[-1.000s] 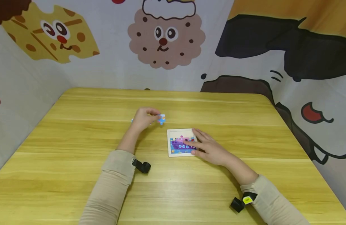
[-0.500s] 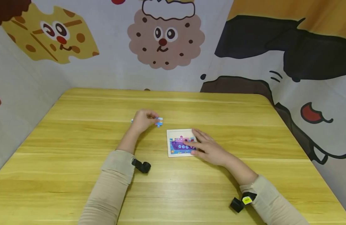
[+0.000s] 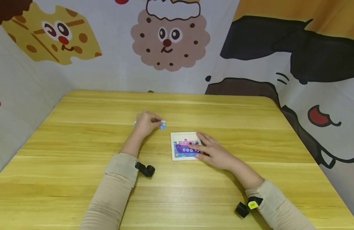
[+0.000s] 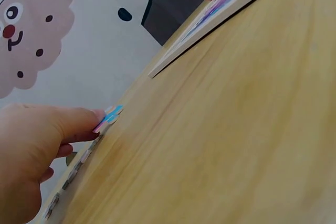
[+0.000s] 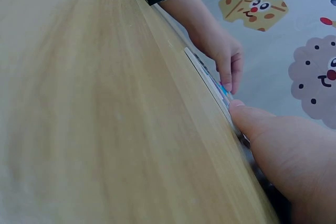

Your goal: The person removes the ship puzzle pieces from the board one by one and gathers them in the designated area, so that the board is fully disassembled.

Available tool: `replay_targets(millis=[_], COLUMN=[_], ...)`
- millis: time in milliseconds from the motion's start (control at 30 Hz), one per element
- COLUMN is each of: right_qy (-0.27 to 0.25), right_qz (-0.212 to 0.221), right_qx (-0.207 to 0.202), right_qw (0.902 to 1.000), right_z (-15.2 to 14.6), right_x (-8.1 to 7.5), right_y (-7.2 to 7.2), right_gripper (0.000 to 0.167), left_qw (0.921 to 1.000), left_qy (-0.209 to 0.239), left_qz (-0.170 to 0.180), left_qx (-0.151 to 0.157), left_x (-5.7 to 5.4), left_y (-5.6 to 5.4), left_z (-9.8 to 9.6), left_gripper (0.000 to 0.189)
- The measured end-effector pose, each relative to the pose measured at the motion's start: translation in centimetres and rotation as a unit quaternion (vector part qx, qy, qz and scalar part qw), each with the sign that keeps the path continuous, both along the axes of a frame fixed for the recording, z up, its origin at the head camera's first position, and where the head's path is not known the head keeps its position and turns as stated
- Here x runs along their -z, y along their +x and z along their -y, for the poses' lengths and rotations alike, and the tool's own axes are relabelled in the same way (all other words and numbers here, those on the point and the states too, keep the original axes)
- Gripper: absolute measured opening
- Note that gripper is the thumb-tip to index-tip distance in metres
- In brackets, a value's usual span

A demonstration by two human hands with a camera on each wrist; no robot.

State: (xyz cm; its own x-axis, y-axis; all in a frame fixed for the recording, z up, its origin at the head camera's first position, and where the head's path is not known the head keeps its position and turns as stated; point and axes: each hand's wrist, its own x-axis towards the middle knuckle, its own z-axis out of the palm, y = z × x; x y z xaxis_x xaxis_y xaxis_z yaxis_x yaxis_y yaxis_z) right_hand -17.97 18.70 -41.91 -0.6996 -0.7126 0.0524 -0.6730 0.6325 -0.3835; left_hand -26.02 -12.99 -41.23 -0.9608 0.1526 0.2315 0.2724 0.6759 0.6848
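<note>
My left hand point(image 3: 145, 124) pinches a blue jigsaw piece point(image 3: 163, 124) between thumb and fingers, to the left of and beyond the puzzle board. In the left wrist view the jigsaw piece point(image 4: 111, 116) juts out past the thumb, close over the table. The puzzle board point(image 3: 186, 134) has a pale frame, with a purple and pink picture across its lower part and bare backing at the top. Spread over its right side, my right hand point(image 3: 215, 152) rests with fingers extended on the picture and frame. The right thumb touches the near edge in the right wrist view.
More jigsaw pieces point(image 4: 74, 172) lie in a row on the table beneath and behind the left hand, mostly hidden by it from above. The wooden table point(image 3: 165, 195) reaches back to a cartoon-printed cloth point(image 3: 107, 76). Each wrist wears a black camera point(image 3: 148, 171).
My left hand has drawn the pinched jigsaw piece slightly left and nearer to me, then almost stopped. My right hand and the puzzle board have stayed where they were.
</note>
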Motion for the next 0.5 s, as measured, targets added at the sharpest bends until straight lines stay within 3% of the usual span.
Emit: replay_targets(millis=[233, 500], right_qy=[-0.001, -0.002], right_qz=[0.005, 0.005], right_qx=[-0.001, -0.001], right_qw=[1.0000, 1.0000], right_z=[0.00, 0.03], right_x=[-0.05, -0.02], right_y=[-0.04, -0.06], right_gripper=[0.045, 0.044], left_qw=[0.9988, 0.9970], left_qy=[-0.044, -0.074], left_qz=[-0.023, -0.018], left_qx=[0.008, 0.014], left_x=[-0.02, -0.09], left_y=[-0.13, -0.06], left_z=[0.07, 0.15], left_gripper=[0.019, 0.020])
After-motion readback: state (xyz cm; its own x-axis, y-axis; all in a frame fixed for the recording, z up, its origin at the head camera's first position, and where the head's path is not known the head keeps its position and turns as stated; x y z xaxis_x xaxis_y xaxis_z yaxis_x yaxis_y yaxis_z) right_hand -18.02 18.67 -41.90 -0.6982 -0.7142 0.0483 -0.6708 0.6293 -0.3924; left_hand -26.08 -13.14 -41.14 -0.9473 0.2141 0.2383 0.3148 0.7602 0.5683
